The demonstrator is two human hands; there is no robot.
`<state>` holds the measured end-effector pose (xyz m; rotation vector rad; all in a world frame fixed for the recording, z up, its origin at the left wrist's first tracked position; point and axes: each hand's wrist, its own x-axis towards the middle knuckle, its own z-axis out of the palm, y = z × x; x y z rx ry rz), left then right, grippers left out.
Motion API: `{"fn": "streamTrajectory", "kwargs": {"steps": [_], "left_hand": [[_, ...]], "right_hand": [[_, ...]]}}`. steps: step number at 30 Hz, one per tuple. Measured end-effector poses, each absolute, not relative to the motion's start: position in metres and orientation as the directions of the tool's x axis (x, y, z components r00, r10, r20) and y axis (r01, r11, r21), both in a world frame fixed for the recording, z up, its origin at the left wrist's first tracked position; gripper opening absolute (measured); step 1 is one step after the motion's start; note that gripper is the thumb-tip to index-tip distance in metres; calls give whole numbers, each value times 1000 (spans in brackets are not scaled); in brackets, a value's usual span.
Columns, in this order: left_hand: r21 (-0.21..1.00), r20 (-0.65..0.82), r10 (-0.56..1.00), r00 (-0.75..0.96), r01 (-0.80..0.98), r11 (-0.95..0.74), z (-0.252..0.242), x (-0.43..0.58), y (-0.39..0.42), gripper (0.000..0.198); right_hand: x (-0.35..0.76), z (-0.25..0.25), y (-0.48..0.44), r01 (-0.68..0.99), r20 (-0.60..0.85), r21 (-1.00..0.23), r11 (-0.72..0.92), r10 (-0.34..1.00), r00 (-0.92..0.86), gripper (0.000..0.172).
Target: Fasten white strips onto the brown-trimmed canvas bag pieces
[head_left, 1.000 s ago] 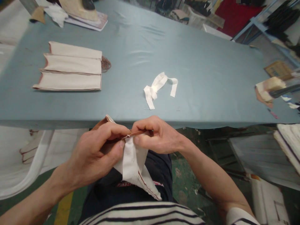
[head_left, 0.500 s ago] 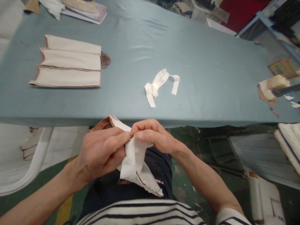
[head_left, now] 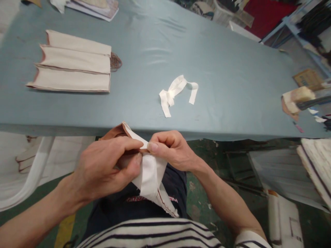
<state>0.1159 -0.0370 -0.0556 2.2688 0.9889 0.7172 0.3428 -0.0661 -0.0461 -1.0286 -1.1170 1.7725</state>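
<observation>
In front of my lap I hold a cream cloth piece [head_left: 153, 175] with brown edging and a brown lining [head_left: 113, 132]. A white fabric strip hangs down its front. My right hand [head_left: 172, 150] pinches the cloth's upper edge between thumb and bent forefinger. At the same edge, just to the left, is my left hand [head_left: 111, 165]. Its forefinger lies along the cloth and its thumb is below, with a small gap between their tips; the other fingers are hidden, and the cloth stays in its grasp. A loose white fabric strip [head_left: 177, 88] lies crumpled on the table ahead.
The table [head_left: 232, 86] has a blue-green cover. Folded cream cloth pieces [head_left: 74, 63] lie at the left beside a bundle of brown cord [head_left: 115, 62]. Papers [head_left: 108, 12] sit at the far left. A white curved tube [head_left: 38, 175] stands at lower left, and stacked cloth [head_left: 315, 165] at right.
My left thumb and forefinger have parted a little, and the left hand has shifted slightly left. My right hand keeps its pinch. The hanging strip has swung slightly right.
</observation>
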Motion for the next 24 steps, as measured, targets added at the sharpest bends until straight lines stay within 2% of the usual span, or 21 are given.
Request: {"fn": "streamTrajectory", "kwargs": {"steps": [2, 3, 5, 8, 11, 16, 21, 24], "left_hand": [[542, 433, 641, 633, 385, -747, -52, 114, -33, 17], [524, 466, 591, 659, 332, -784, -50, 114, -30, 19], [616, 410, 570, 712, 245, -749, -44, 114, -25, 21], [727, 285, 565, 774, 210, -654, -37, 116, -17, 28], [713, 242, 530, 813, 222, -665, -37, 116, -13, 34], [632, 280, 452, 847, 191, -751, -55, 109, -14, 25], [723, 140, 503, 853, 259, -640, -61, 100, -11, 24], [765, 76, 516, 853, 282, -579, -49, 100, -6, 24]], "right_hand": [[347, -46, -68, -146, -230, -943, -299, 902, -364, 57], [348, -46, -69, -133, -229, -947, -294, 902, -366, 57], [349, -46, -69, -117, -210, -956, -271, 902, -377, 55], [349, -44, -69, -96, -159, -973, -210, 910, -384, 51], [351, -42, -68, -60, -135, -983, -171, 912, -386, 50], [350, -50, -71, -13, -115, -991, -131, 914, -389, 48], [349, -59, -71, 200, -16, -979, 51, 948, -319, 34], [350, -60, -67, 165, -43, -986, 13, 942, -334, 42]]}}
